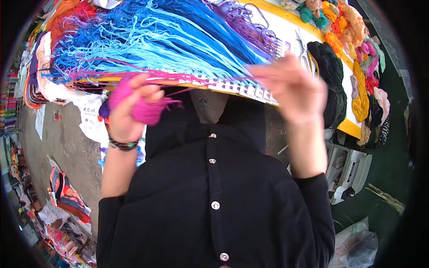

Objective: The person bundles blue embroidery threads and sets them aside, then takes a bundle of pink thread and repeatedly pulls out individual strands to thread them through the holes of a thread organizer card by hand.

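Observation:
A bundle of magenta thread (149,110) is wrapped in the fingers of my left hand (121,123), just in front of the table edge. Loose magenta strands (190,81) stretch from it across toward my right hand (298,91). That hand is smeared by motion, its fingertips pinched where the strands end. Behind both hands, long light and dark blue threads (152,40) lie fanned over the table and gather toward the right. A white strip with a row of holes (250,90) runs along the front edge, beneath the threads.
Purple threads (254,27) lie at the back, beside scissors (300,42). A dark skein (330,80) hangs at the right, near yellow skeins (359,94) and other colours. White cloth or yarn (67,96) hangs off the left end. A plastic bag (357,245) sits on the floor.

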Available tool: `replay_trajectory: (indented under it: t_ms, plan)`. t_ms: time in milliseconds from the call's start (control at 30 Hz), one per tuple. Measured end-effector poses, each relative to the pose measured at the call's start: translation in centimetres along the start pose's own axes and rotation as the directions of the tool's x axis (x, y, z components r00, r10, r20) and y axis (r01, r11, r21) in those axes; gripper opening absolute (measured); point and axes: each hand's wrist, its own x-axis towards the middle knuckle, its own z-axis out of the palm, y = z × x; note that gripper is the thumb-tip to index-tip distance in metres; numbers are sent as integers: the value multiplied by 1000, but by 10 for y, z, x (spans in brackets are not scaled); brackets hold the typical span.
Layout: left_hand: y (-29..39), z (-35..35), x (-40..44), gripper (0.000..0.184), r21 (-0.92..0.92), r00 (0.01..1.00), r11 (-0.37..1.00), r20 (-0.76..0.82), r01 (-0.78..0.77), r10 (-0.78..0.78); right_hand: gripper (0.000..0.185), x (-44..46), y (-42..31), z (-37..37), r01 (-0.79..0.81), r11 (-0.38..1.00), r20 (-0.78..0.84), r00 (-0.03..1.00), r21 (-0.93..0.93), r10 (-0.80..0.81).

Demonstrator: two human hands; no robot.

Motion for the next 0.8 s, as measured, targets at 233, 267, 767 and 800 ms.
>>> replay_trajectory:
  t_ms: [233, 267, 767, 800]
  plan:
    - [52, -56, -23, 31, -99, 995, 995, -92, 30, -39, 17, -63, -157, -125, -215, -155, 66, 372, -964, -926]
    - [42, -37, -17, 29, -86, 995, 994, -66, 68, -74, 16, -55, -139, -118, -93, -153, 106, 384, -984, -917]
    - [-85, 70, 74, 25, 231, 818, 786, -222, 574, -531, 24, 35, 80, -71, -408, 233, -346, 900, -882, 266]
    - [-89, 74, 73, 23, 253, 841, 805, -242, 536, -484, 24, 35, 80, -71, -408, 234, -345, 899, -882, 268]
